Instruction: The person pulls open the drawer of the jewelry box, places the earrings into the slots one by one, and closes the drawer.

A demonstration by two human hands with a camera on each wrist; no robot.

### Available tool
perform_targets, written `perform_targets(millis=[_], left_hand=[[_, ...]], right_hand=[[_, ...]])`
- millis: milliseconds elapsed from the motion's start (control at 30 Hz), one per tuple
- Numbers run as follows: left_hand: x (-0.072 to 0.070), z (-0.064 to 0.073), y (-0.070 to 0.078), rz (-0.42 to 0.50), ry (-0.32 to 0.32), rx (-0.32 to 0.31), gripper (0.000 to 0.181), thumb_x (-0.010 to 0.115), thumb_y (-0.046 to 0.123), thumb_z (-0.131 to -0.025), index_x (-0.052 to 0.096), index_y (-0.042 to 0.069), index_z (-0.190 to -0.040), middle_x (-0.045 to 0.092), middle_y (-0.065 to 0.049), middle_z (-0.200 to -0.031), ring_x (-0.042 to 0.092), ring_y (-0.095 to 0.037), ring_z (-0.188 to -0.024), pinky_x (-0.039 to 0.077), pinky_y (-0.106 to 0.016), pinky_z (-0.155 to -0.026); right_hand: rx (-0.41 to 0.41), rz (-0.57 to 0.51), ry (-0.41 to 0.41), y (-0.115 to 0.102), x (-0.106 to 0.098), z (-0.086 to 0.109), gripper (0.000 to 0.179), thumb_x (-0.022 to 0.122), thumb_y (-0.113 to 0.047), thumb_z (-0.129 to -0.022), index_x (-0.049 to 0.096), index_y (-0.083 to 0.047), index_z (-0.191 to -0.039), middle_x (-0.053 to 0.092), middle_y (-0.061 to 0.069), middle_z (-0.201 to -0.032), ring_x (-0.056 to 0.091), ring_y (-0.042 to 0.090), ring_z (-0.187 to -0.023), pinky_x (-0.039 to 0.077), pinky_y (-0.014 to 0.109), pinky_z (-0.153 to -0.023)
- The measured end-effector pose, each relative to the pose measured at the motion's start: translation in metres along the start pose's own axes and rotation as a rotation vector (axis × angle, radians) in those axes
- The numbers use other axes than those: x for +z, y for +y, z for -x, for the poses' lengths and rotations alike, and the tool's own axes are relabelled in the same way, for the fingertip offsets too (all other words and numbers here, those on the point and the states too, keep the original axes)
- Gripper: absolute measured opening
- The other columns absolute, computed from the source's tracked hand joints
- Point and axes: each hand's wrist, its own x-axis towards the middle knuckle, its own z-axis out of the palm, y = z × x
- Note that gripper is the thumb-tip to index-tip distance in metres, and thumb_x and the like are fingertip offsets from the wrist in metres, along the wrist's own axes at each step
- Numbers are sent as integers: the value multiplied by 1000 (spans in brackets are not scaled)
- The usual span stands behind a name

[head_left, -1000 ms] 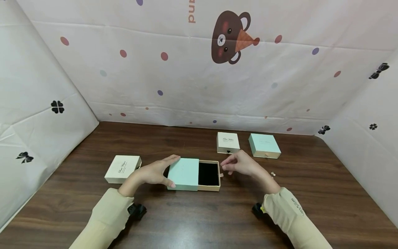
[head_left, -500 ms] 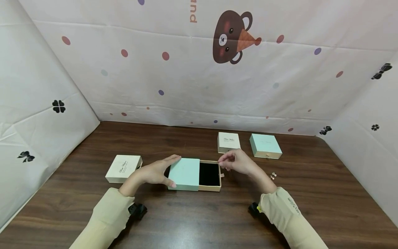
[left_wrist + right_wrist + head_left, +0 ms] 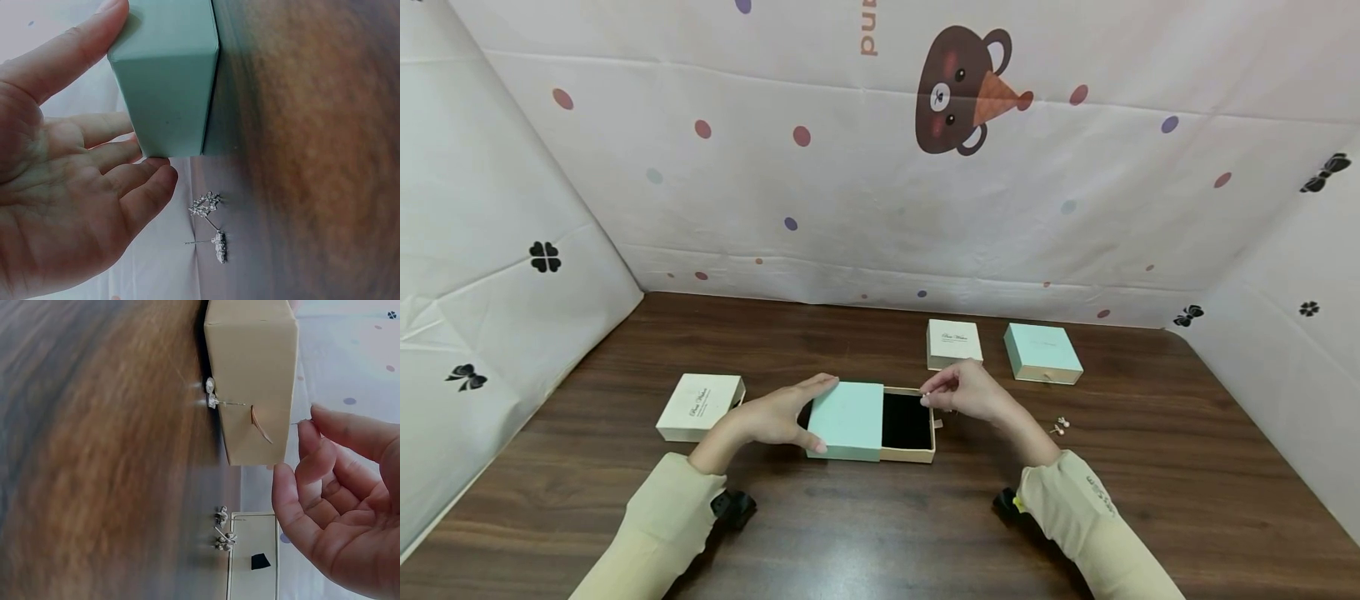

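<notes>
Right hand: thumb and index fingers pinched on 1 held earring, just above the drawer's right end. Only a thin post and pale speck show; rest hidden by the fingertips. Left hand: set wide, thumb and fingers straddling the left end of the front mint box, holding it.

That box is on the worktop, drawer part out to the right, black insert showing, 1 ribbon tab.

Loose earrings: at least 1 by the drawer front, 2 by the rear white box, 2 silver past the left hand, 2 near the right forearm. Can't tell if any repeat across views.

Boxes: 4. 2 mint incl. rear mint box; 2 white incl. left white box, corner behind left hand. Lettering too small to read reliably. 2 sleeves, cut off at bottom edge.
</notes>
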Motion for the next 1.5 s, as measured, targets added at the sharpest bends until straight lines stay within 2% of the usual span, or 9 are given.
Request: perform_targets(millis=[133, 267, 433, 567, 667, 833, 1033, 1233, 1500], left_hand=[[1, 0, 1, 5, -5, -6, 91, 75, 19, -75, 20, -4, -143, 13, -25, -148, 16, -39, -135, 25, -53, -102], [1, -1, 2, 11, -9, -2, 90, 75, 19, -75, 19, -4, -143, 12, -24, -148, 16, -38, -135, 24, -53, -103], [1, -1, 2, 16, -8, 0, 90, 75, 17, -75, 20, -4, -143, 13, -23, -149, 16, -37, -135, 24, -52, -104], [1, -2, 1, 19, -8, 5, 91, 75, 17, -75, 20, -4, -143, 12, -23, -149, 16, -37, -135, 24, -52, -104], [1, -2, 1, 22, -8, -1, 91, 76, 17, -74, 20, -4, -143, 12, -23, -149, 15, -36, -135, 23, -51, -104], [2, -2, 2, 8, -3, -9, 91, 76, 18, -74, 21, -3, -143, 13, -23, -149, 15, -36, -136, 23, -51, -105], [2, -1, 1, 4, 4, 5, 90, 76, 17, -74, 22, -4, -142, 14, -24, -148, 17, -36, -135, 24, -51, -104], [3, 0, -2, -12, 15, 11, 90, 77, 19, -73, 23, -5, -142, 16, -24, -148, 19, -37, -135, 25, -51, -103], [2, 0, 0, -3, 11, 7, 90, 76, 19, -74, 22, -5, -142, 15, -24, -148, 18, -37, -135, 25, -51, -103]], right_hand=[[-11, -26, -15, -1, 3, -1, 11, 68, -8, -81, 69, 2, -86, 66, 4, -74, 51, 10, -58, 43, 25, -52], [-46, -48, -46, 0, 5, -3, 8, 64, -3, -81, 67, 4, -84, 65, 5, -73, 53, 12, -56, 48, 30, -53], [-73, -86, -75, 0, 5, -5, 13, 61, 0, -83, 66, 8, -92, 65, 11, -79, 53, 14, -53, 50, 37, -54], [-66, -62, -68, 0, 7, -6, 15, 64, -4, -84, 68, 7, -93, 68, 12, -85, 52, 12, -50, 50, 37, -53], [-56, -49, -64, -2, 7, -6, 16, 65, -5, -83, 69, 6, -93, 69, 11, -83, 53, 12, -47, 50, 38, -53], [-32, -105, -88, -5, 7, -5, 17, 61, -4, -84, 67, 6, -97, 67, 12, -78, 53, 13, -46, 50, 40, -52], [-57, -122, -120, -7, 8, -6, 23, 56, -3, -86, 65, 7, -106, 67, 17, -79, 50, 11, -41, 50, 38, -48], [-58, -116, -132, -8, 12, -8, 19, 62, -4, -84, 66, 7, -99, 68, 16, -79, 48, 10, -38, 48, 36, -45], [-43, -104, -166, -7, 12, -8, 21, 66, -8, -83, 65, 6, -99, 68, 15, -79, 50, 10, -39, 49, 36, -47]])
